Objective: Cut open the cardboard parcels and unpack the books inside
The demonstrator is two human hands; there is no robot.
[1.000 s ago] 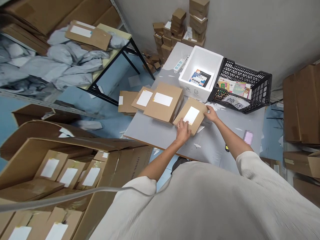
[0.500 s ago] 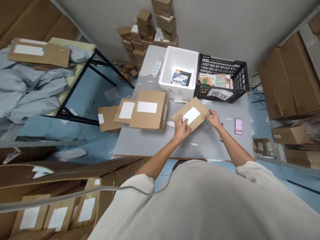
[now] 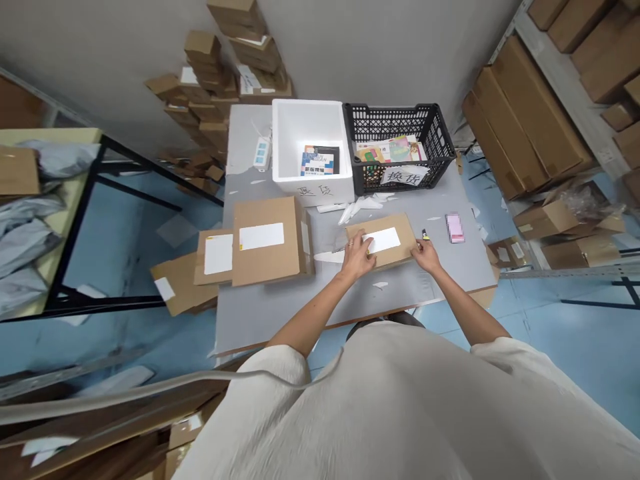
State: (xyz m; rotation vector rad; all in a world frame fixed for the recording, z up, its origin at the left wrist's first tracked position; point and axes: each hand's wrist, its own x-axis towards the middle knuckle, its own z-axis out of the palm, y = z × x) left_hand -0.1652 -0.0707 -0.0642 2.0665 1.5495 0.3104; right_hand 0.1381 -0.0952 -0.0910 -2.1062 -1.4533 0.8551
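A flat brown cardboard box (image 3: 406, 235) with a white label (image 3: 385, 239) is between my two hands, over the front part of the table. My left hand (image 3: 357, 257) grips its left end, fingers bent over the top face and touching the label's left edge. At the lower right corner, my right hand (image 3: 427, 256) pinches the box between thumb and fingers. Just beyond that hand lies a small yellow-and-black tool (image 3: 425, 235), too small to make out fully. The underside of the box is hidden.
Left on the grey table (image 3: 245, 327) stand a larger labelled carton (image 3: 265, 260) and a smaller one (image 3: 200, 263). Behind are a white foam bin (image 3: 285, 150) and a black crate (image 3: 440, 150), both holding books. A phone (image 3: 455, 228) lies right; paper scraps (image 3: 357, 210) lie mid-table.
The box has turned from a slant to nearly square with the table's front edge, with both hands still on it. My view has swung to the right.
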